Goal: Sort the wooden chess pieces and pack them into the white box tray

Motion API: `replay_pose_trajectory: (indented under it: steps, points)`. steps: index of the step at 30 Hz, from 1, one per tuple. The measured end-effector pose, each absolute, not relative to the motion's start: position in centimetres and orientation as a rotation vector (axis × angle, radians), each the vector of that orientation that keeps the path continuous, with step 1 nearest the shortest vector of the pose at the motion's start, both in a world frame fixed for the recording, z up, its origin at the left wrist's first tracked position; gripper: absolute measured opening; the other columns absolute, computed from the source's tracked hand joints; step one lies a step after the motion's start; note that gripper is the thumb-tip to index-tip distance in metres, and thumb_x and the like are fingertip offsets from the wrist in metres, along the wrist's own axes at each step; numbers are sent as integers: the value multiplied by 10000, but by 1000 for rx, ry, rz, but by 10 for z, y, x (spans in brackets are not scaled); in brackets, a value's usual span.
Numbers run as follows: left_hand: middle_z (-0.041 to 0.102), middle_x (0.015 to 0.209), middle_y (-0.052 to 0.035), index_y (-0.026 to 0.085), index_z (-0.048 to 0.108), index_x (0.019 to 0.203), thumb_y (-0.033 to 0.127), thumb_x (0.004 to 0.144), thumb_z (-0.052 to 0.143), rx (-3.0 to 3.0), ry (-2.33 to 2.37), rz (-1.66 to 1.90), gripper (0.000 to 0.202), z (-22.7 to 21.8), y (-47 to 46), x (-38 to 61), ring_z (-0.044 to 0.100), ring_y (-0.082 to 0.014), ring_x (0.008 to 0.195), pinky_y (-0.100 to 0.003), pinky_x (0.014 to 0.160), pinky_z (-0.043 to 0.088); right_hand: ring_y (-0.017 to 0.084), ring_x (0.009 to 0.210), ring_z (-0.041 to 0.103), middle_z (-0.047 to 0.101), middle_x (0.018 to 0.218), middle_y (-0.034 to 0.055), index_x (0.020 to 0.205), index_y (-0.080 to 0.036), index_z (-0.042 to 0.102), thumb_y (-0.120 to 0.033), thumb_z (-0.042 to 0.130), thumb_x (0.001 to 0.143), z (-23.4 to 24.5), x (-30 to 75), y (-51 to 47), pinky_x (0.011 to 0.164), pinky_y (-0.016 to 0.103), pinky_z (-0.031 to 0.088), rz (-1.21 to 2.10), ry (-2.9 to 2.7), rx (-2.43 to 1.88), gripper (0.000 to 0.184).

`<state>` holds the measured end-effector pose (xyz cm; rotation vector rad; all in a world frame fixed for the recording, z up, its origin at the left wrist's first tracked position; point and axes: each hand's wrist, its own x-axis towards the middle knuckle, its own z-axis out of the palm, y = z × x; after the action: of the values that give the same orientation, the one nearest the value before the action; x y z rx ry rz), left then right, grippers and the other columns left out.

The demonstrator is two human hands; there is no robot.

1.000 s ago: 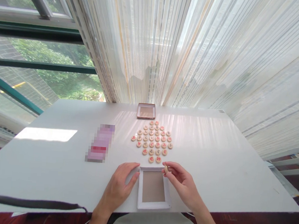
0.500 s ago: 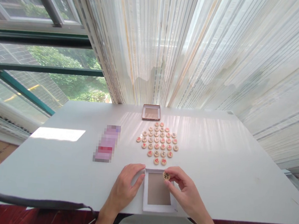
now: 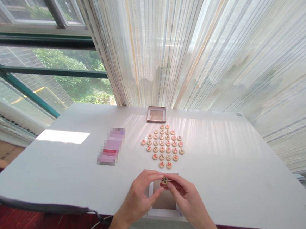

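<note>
Lower centre of frame: left hand [image 3: 138,198] grip narrow, fingertips on wooden disc [image 3: 164,180]. Right hand [image 3: 186,198] grip pinches same disc, held over far edge of white tray [image 3: 166,202]. Tray floor bare. Disc cluster [image 3: 163,145] in rows on surface [image 3: 231,163], mid-frame, none boxed yet.

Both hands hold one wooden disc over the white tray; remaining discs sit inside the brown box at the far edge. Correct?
No. Head view: the remaining discs lie in rows on the table, in front of the brown box, not inside it. Left hand and right hand do hold one disc over the white tray.
</note>
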<state>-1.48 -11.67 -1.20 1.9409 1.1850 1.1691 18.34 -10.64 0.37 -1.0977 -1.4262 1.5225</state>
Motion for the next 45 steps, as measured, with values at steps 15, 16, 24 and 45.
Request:
replay_pose_trajectory:
  steps: [15,16,24,45]
  points:
    - [696,1081,-78,236,626,1169,164,902,619,1866,1237,1133,277,-10,-113,-24,663,-222,1028,-376,920,566,239,946,709,746,1089,77,1158,-260,716,-379,619,959,12,183,-97,882,365,571,1327,-1624,-1164,251]
    - [690,1077,-76,236,619,1187,160,896,622,1878,1255,1127,301,-11,-113,-26,660,-220,1021,-373,915,564,235,916,703,746,1059,72,1140,-258,715,-386,607,963,12,186,-96,857,358,569,1262,-1650,-1200,244]
    - [681,1013,-57,231,638,1119,246,921,641,1870,1365,1084,199,-15,-112,-43,661,-205,959,-349,879,559,220,750,634,718,866,60,1020,-244,714,-423,546,979,-4,209,-93,662,317,531,932,-1676,-1385,249]
    - [707,926,-7,243,665,1011,255,861,747,1790,1376,982,172,-17,-114,-34,664,-172,817,-330,838,547,227,794,638,706,941,65,1037,-252,679,-339,532,990,-23,216,-99,711,343,521,776,-1659,-1345,177]
